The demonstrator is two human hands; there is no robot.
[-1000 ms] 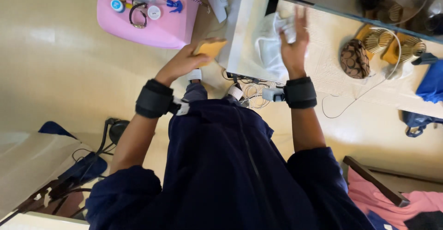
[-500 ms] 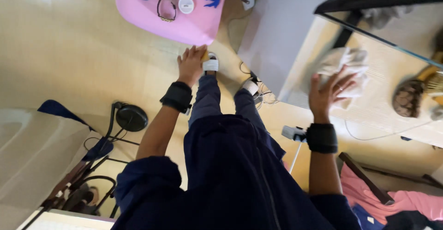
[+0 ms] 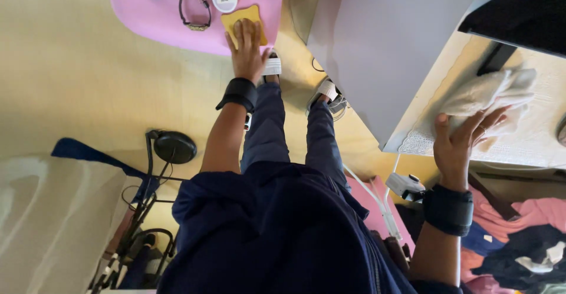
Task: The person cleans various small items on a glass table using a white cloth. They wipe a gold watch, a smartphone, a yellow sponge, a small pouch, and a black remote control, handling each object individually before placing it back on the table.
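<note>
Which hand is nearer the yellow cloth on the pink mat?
The left hand. It lies flat on the yellow cloth on the pink mat. The right hand is far off to the other side, resting on a white cloth on the table.

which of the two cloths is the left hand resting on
The yellow cloth on the pink mat; the left hand lies flat on it. The white cloth is under the right hand.
</note>
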